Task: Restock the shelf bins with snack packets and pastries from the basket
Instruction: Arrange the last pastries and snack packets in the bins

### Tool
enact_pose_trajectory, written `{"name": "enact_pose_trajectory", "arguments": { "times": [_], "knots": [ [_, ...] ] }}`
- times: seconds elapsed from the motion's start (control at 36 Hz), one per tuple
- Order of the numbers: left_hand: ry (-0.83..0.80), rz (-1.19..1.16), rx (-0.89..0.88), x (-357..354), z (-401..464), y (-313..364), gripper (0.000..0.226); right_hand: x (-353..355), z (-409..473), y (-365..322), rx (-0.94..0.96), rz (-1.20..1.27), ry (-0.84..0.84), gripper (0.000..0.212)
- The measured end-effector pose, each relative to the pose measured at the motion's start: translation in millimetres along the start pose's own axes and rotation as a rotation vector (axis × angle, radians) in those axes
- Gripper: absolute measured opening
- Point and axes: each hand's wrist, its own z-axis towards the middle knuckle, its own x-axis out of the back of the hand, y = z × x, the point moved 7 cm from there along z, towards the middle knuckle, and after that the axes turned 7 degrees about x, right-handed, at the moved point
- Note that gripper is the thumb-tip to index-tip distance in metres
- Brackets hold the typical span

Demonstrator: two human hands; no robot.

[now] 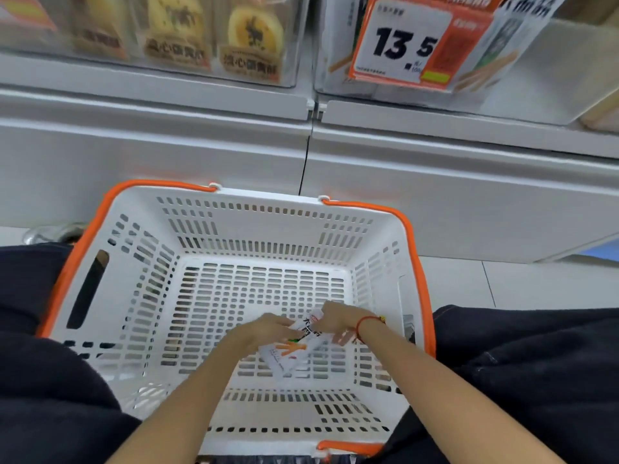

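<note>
A white basket with orange handles (100, 212) sits on the floor between my knees. On its slotted bottom lie a few white snack packets (289, 358) with orange sticks printed on them. My left hand (268, 329) reaches down onto the packets from the left, fingers on the top one. From the right, my right hand (338, 321), with a red string at the wrist, holds the far end of the packets. Above, a clear shelf bin (509, 78) holds the same stick packets behind an orange price tag (402, 41) reading 13.5.
Another clear bin (207, 38) at the upper left holds round yellow pastries in wrappers. White shelf fronts (435, 182) run across the middle. Dark trouser legs (536, 380) flank the basket. Pale floor tiles (469, 283) show to the right.
</note>
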Motion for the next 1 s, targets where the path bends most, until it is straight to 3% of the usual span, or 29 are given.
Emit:
{"name": "enact_pose_trajectory", "arguments": {
  "times": [0.06,0.11,0.17,0.22,0.33,0.39,0.44,0.69,0.86,1.0],
  "knots": [
    [0.030,-0.081,-0.079,15,-21,22,0.025,30,-12,-22,0.093,0.047,0.093,0.056],
    [0.091,-0.199,-0.173,34,-39,45,0.016,64,-28,-43,0.182,0.148,0.192,0.047],
    [0.162,-0.289,-0.280,52,-61,72,0.016,98,-51,-64,0.281,0.233,0.295,0.030],
    [0.241,-0.342,-0.390,66,-86,100,0.019,129,-77,-80,0.357,0.302,0.389,0.026],
    [0.341,-0.463,-0.601,81,-135,158,0.019,173,-133,-109,0.480,0.387,0.428,0.008],
    [0.357,-0.497,-0.684,85,-155,184,0.020,192,-161,-118,0.535,0.385,0.446,0.010],
    [0.357,-0.511,-0.758,86,-177,211,0.022,212,-186,-123,0.573,0.320,0.513,0.025],
    [0.457,-0.304,-0.979,73,-253,297,0.034,259,-271,-125,0.761,-0.004,0.852,0.030],
    [0.539,-0.194,-1.090,61,-291,321,0.026,276,-309,-116,0.862,0.050,1.051,0.035],
    [0.631,-0.105,-1.134,60,-315,341,0.021,282,-326,-112,0.933,0.072,1.117,0.025]
  ]
}}
